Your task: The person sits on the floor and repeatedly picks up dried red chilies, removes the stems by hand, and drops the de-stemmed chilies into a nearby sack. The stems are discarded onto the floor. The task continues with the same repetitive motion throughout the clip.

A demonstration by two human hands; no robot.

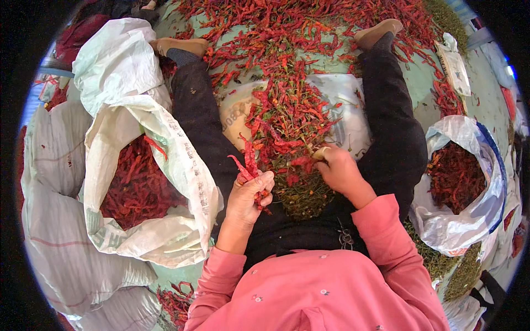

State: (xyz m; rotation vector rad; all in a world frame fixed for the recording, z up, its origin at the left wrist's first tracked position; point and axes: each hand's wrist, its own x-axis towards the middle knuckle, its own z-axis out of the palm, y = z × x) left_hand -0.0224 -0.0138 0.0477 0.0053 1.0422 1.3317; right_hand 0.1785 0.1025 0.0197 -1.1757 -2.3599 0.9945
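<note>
My left hand (251, 192) is closed around a few dried red chili peppers (247, 163), whose tips stick out above and below the fist. To its right, the bent fingers of my right hand (339, 171) pinch the end of a blurred dried red chili (303, 162). A pale yellowish covering wraps one of those fingertips. Between my legs lies a heap of dried chilies with stems (285, 111), spread over plastic sheeting (348, 103). Close to my lap, under the right hand's chili, sits a clump of loose greenish-brown stems (306, 196).
On my left stands an open white woven sack (198, 186) holding red chilies (136, 186); filled sacks (62, 231) lean beyond it. A plastic bag (447, 231) of darker chilies is at right. More chilies (290, 16) cover the floor ahead. Part of another person (85, 33) shows at upper left.
</note>
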